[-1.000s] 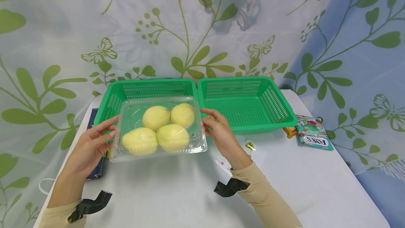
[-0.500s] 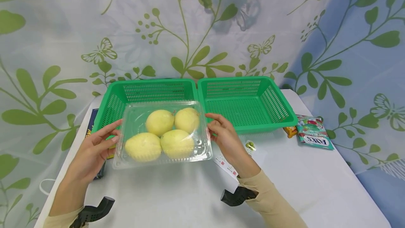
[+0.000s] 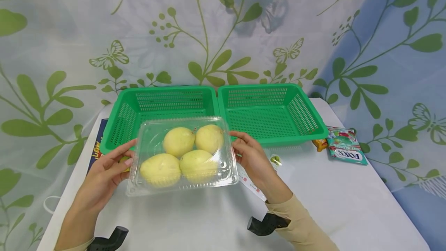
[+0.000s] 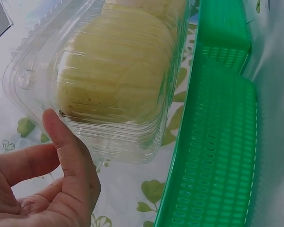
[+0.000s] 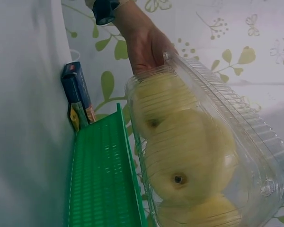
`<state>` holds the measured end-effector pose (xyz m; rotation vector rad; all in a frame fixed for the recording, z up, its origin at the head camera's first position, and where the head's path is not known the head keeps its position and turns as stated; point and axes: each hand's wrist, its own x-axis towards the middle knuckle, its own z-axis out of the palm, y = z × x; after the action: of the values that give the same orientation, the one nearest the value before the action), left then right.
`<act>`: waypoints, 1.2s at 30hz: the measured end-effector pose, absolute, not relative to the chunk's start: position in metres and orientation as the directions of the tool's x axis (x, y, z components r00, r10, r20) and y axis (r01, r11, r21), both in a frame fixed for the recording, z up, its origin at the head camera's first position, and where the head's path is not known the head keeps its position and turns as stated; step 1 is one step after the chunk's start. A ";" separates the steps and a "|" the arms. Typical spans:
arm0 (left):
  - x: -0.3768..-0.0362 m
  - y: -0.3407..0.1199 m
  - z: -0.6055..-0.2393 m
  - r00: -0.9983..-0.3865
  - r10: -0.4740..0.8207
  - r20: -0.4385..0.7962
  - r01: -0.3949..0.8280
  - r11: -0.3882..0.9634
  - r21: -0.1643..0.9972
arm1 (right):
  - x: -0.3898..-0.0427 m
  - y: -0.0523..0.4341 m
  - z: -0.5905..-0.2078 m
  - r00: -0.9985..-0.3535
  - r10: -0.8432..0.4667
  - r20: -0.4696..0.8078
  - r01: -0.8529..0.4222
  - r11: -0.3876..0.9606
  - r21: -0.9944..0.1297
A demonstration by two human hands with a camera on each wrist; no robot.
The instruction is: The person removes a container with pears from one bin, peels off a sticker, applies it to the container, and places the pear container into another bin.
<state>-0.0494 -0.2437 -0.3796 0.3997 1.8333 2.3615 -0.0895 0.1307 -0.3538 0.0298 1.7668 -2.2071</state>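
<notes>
Head view: The clear container (image 3: 150,138) is supported above the bench (image 3: 348,204), left of centre, between the left basket (image 3: 170,101) and the front edge of the bench. It encloses four yellow fruits (image 3: 198,165). The left grip (image 3: 101,178) grasps the container at its left end; the right grip (image 3: 252,157) grasps the opposite end. The left basket and the right basket (image 3: 263,98) stand side by side along the back edge of the bench. A dark blue box (image 3: 98,139) lies at the left edge. A green snack bag (image 3: 345,147) and an orange packet (image 3: 319,145) lie at the right edge, near the back right corner. A printed card (image 3: 251,184) lies on the bench, partly covered by the right forearm (image 3: 299,224).

Left wrist view: A finger of the left grip contacts the container near one corner. One fruit fills most of the visible end. The container is apart from the green basket wall beside it.

Right wrist view: The container extends away from the camera toward the left grip, which holds the far end. Dark stem or blossom marks are visible on two fruits. The dark blue box is beyond the left basket, with a yellow packet (image 5: 75,118) beside it.
</notes>
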 end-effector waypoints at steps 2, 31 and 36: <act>-0.048 -0.243 -0.380 -0.957 0.259 0.128 0.059 -0.259 0.964 | -0.089 0.132 -0.355 -0.950 -0.230 -0.210 0.255 -0.188 -0.948; -0.018 -0.234 -0.399 -0.954 0.296 0.043 -0.009 -0.171 0.985 | -0.056 0.154 -0.379 -0.928 -0.292 -0.232 0.287 -0.164 -0.944; -0.015 -0.233 -0.403 -0.950 0.306 0.056 -0.005 -0.194 0.981 | -0.053 0.155 -0.382 -0.925 -0.292 -0.245 0.292 -0.132 -0.947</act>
<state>-0.0147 -0.2327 -0.4033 0.3548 1.8502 2.2541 -0.0526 0.1552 -0.3817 0.0009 1.7651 -2.1103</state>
